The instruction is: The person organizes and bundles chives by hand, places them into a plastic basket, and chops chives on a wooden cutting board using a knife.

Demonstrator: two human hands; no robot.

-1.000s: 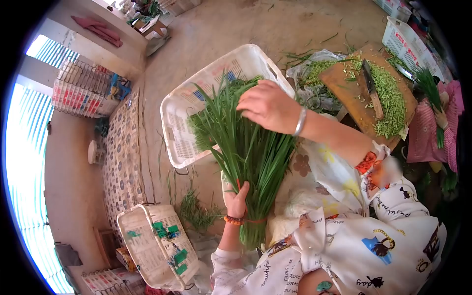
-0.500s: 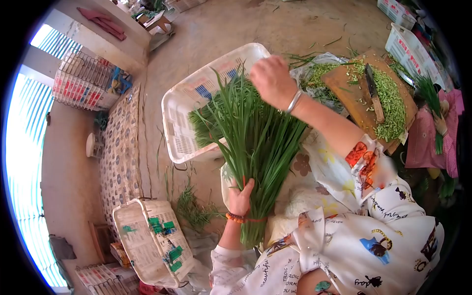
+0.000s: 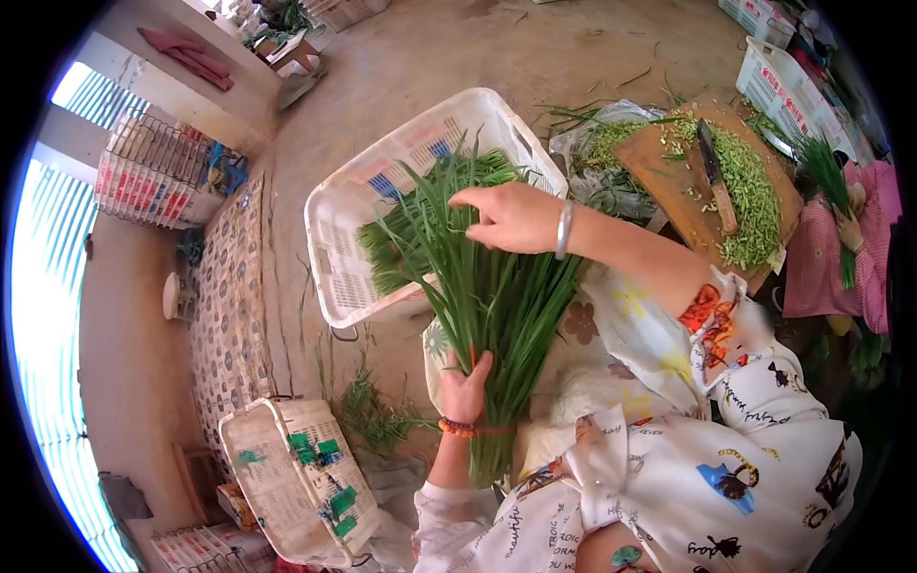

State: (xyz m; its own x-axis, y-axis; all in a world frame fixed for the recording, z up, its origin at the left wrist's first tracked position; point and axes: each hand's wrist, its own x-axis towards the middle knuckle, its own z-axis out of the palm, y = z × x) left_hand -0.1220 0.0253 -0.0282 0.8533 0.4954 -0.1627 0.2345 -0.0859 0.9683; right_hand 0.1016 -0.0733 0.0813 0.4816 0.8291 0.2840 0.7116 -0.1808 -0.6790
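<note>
Green bunch (image 3: 497,315) sat clenched in my left hand (image 3: 463,390), six o'clock; right hand's (image 3: 516,218) fingers curled over it, one o'clock, grasp unclear; white crate (image 3: 382,167), eleven.

Knife (image 3: 714,174) and chopped greens (image 3: 751,196) on a board (image 3: 657,170).
The knife is laid beside the greens. At far right, a leafy bunch (image 3: 827,176) is held by a person (image 3: 867,272) in pink; a pink cloth (image 3: 186,57) is seen at upper left.
</note>
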